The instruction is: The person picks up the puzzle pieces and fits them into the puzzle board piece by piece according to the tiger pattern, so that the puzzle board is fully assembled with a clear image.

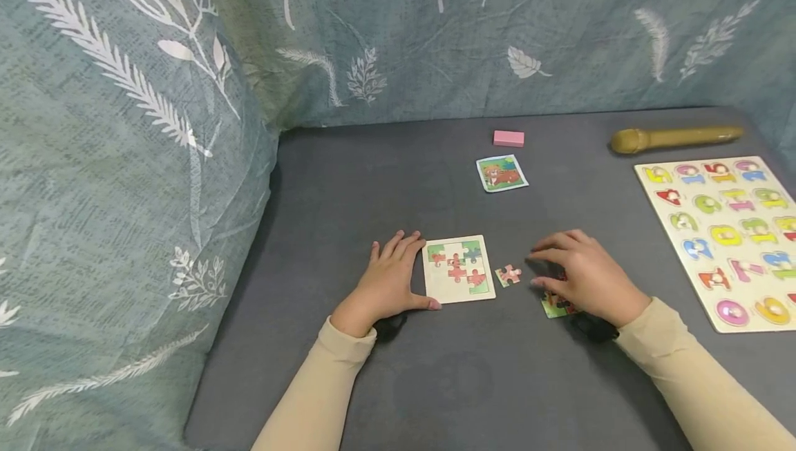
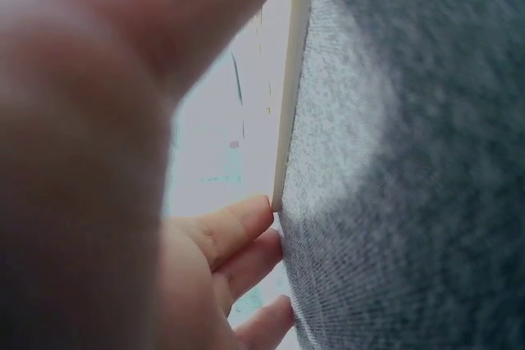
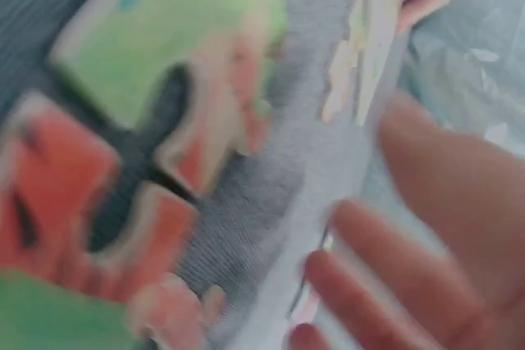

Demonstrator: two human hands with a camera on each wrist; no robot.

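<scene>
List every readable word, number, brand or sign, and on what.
Number board, sideways:
"0": pink piece
"2": blue piece
"4": red piece
Other numerals: too small to read surely.
Puzzle tray, picture card: no readable text.

"Is the head picture clear?"
"Pretty clear. The light is soft, with a faint shadow beside the right sleeve (image 1: 699, 368)."
"And the wrist ones?"
"Left, the puzzle board (image 2: 283, 63) glares white. Right, the puzzle pieces (image 3: 164, 34) and right hand (image 3: 451, 293) look smeary."

Room btwn tray (image 1: 443, 289) & R hand (image 1: 587, 275), but loose pc (image 1: 508, 275) (flat) in way.
</scene>
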